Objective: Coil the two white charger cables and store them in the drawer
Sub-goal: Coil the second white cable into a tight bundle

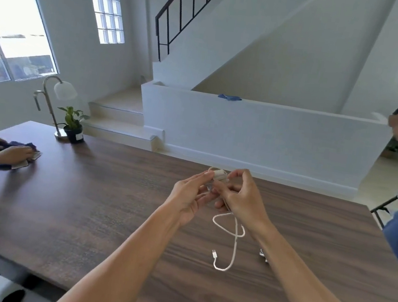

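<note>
white cable [235, 235], one of the two, hangs from both hands above the dark wood table [82, 211]. the left hand [190, 197] has its fingers nearly straight with the wound coil [219, 174] around their tips; the right hand [242, 195] pinches a strand beside the coil. the loose tail loops down and its plug [214, 253] lies on the table. if the pinch slackens, the wraps may spring off the straight fingers. the tail could drag and knot at its crossing. a second cable may lie behind the right forearm; too hidden to tell. no drawer in view.
</note>
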